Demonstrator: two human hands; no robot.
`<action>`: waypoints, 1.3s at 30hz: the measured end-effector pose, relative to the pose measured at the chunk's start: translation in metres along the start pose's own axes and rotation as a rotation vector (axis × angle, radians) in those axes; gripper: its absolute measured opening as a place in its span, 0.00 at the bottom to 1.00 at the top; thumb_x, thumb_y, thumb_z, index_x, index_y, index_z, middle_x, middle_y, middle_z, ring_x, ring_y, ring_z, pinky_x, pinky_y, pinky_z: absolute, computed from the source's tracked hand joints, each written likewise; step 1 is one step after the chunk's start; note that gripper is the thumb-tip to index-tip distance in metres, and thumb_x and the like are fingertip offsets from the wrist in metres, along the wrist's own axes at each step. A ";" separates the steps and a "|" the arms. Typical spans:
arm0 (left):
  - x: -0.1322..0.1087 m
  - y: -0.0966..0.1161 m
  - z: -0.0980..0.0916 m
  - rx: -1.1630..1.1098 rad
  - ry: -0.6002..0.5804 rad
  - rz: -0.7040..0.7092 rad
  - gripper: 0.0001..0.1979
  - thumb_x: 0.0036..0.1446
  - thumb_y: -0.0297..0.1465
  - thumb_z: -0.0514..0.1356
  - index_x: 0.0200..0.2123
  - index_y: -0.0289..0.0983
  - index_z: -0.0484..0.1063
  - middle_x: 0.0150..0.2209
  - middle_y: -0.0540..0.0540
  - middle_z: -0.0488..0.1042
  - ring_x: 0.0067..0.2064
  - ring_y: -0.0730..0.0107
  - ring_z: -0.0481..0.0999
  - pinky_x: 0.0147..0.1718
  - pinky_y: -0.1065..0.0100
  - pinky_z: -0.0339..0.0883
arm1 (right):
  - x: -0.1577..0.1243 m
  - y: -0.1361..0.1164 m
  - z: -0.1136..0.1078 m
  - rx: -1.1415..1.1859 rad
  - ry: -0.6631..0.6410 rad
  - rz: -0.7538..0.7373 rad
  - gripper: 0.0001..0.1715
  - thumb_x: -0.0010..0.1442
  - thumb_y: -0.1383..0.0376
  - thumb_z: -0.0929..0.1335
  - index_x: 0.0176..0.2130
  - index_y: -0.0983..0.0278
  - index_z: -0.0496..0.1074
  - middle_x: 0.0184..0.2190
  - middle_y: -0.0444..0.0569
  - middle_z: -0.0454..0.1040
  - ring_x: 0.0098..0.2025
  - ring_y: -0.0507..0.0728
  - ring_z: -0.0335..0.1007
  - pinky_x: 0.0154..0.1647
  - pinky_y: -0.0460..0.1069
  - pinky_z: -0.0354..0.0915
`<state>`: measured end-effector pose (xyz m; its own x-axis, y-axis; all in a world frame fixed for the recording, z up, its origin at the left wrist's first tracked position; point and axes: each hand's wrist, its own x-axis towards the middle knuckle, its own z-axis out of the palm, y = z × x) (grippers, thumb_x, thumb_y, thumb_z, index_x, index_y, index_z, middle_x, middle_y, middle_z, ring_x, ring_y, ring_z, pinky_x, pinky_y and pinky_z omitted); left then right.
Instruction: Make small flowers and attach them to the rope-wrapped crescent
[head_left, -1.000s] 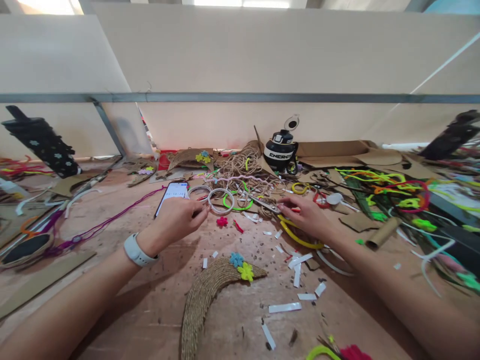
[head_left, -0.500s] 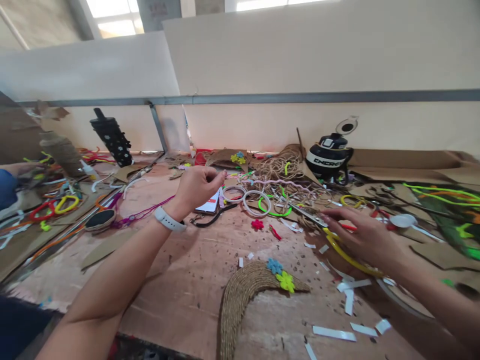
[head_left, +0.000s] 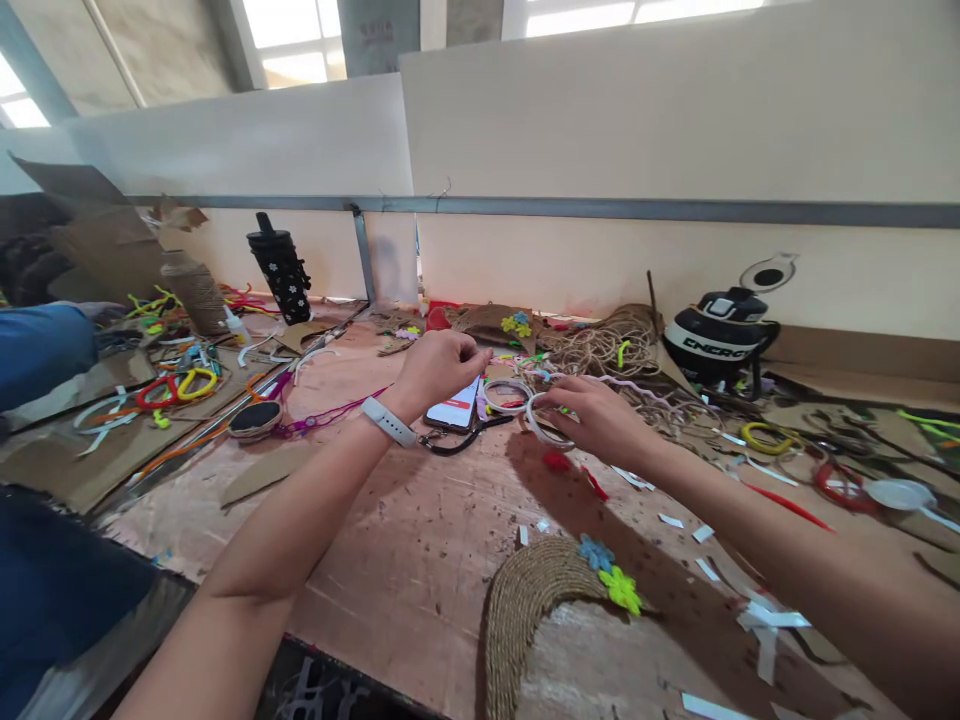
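My left hand (head_left: pixel 439 368), with a white wristband, hovers closed above a phone (head_left: pixel 455 408) whose screen is lit; I cannot make out anything in its fingers. My right hand (head_left: pixel 596 420) rests with curled fingers on a white ring (head_left: pixel 541 428), beside a second white ring (head_left: pixel 504 396). A red felt flower (head_left: pixel 556 461) lies just under that hand. Nearer me lies a curved jute-wrapped piece (head_left: pixel 525 610) with a blue and a yellow flower (head_left: pixel 621 588) on it.
A black "ENERGY" bottle (head_left: pixel 718 340) and a tangle of twine (head_left: pixel 607 345) sit at the back. Coloured pipe cleaners, rings and cardboard scraps lie left and right. A black flowered bottle (head_left: pixel 281 270) stands far left. A person's blue sleeve (head_left: pixel 41 345) shows at left.
My view has swung left. My right hand left the yellow-handled scissors and moved left onto the white ring. My left hand lifted from the rings and now hovers over the phone.
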<state>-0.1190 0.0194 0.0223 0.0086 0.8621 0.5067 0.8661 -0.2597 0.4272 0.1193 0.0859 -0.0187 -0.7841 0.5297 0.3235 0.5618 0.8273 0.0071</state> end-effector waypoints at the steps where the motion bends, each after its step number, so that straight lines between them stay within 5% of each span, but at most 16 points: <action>1: 0.000 0.000 0.000 0.002 0.009 0.001 0.22 0.58 0.37 0.56 0.14 0.35 0.60 0.16 0.54 0.55 0.21 0.77 0.53 0.23 0.68 0.42 | 0.010 -0.002 0.003 -0.008 -0.011 0.011 0.14 0.63 0.64 0.63 0.41 0.63 0.77 0.38 0.55 0.75 0.42 0.60 0.71 0.43 0.52 0.63; 6: 0.002 0.000 0.000 0.002 0.025 -0.021 0.21 0.58 0.37 0.56 0.15 0.35 0.63 0.16 0.53 0.57 0.22 0.76 0.54 0.24 0.69 0.43 | 0.046 -0.005 0.022 -0.010 -0.076 0.038 0.12 0.60 0.63 0.66 0.40 0.63 0.78 0.38 0.55 0.76 0.42 0.60 0.70 0.42 0.50 0.61; 12: 0.002 -0.002 0.002 0.046 0.014 -0.005 0.21 0.59 0.38 0.56 0.16 0.35 0.65 0.17 0.51 0.62 0.22 0.75 0.56 0.24 0.68 0.43 | 0.055 -0.007 0.043 0.056 -0.141 0.058 0.06 0.52 0.68 0.69 0.32 0.62 0.78 0.34 0.52 0.78 0.40 0.60 0.71 0.40 0.49 0.60; 22: 0.002 -0.006 0.013 -0.191 -0.042 -0.023 0.23 0.58 0.41 0.56 0.15 0.35 0.63 0.15 0.53 0.61 0.20 0.76 0.58 0.22 0.70 0.46 | 0.050 0.007 0.014 0.498 0.110 0.225 0.15 0.58 0.58 0.65 0.39 0.62 0.77 0.39 0.51 0.79 0.41 0.61 0.73 0.44 0.53 0.64; 25: 0.006 -0.002 0.015 -0.240 0.033 -0.016 0.17 0.59 0.41 0.55 0.26 0.34 0.70 0.24 0.49 0.71 0.28 0.72 0.68 0.28 0.71 0.58 | 0.043 0.010 0.001 0.712 0.184 0.258 0.19 0.56 0.52 0.67 0.41 0.62 0.76 0.39 0.51 0.79 0.41 0.60 0.73 0.45 0.55 0.66; 28: 0.015 0.008 0.018 -0.425 0.131 -0.035 0.15 0.59 0.40 0.57 0.41 0.33 0.71 0.43 0.41 0.74 0.45 0.66 0.71 0.44 0.66 0.63 | 0.034 0.012 -0.014 0.945 0.218 0.306 0.25 0.52 0.48 0.70 0.42 0.62 0.76 0.37 0.51 0.80 0.39 0.59 0.75 0.41 0.54 0.70; 31: 0.028 0.021 0.026 -0.610 0.031 -0.044 0.18 0.62 0.42 0.52 0.43 0.34 0.71 0.46 0.40 0.75 0.48 0.64 0.72 0.48 0.63 0.65 | 0.024 0.014 -0.027 1.150 0.241 0.364 0.26 0.49 0.47 0.72 0.41 0.61 0.76 0.37 0.49 0.80 0.38 0.58 0.76 0.40 0.53 0.71; 36: 0.042 0.032 0.051 -0.966 -0.329 -0.024 0.31 0.65 0.47 0.40 0.42 0.30 0.73 0.40 0.36 0.78 0.41 0.62 0.78 0.44 0.61 0.70 | 0.015 0.021 -0.036 1.383 0.251 0.450 0.24 0.41 0.49 0.77 0.34 0.61 0.77 0.33 0.49 0.80 0.34 0.58 0.77 0.37 0.54 0.73; 39: 0.043 0.027 0.058 -0.915 -0.353 -0.044 0.27 0.64 0.46 0.44 0.43 0.30 0.72 0.40 0.35 0.78 0.41 0.61 0.78 0.43 0.60 0.70 | 0.013 0.029 -0.036 1.468 0.224 0.496 0.20 0.40 0.54 0.78 0.32 0.62 0.77 0.32 0.51 0.80 0.32 0.58 0.77 0.35 0.54 0.74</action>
<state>-0.0660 0.0751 0.0120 0.2635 0.9211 0.2866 0.1492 -0.3325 0.9312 0.1346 0.1099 0.0198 -0.4768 0.8672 0.1436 -0.1016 0.1078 -0.9890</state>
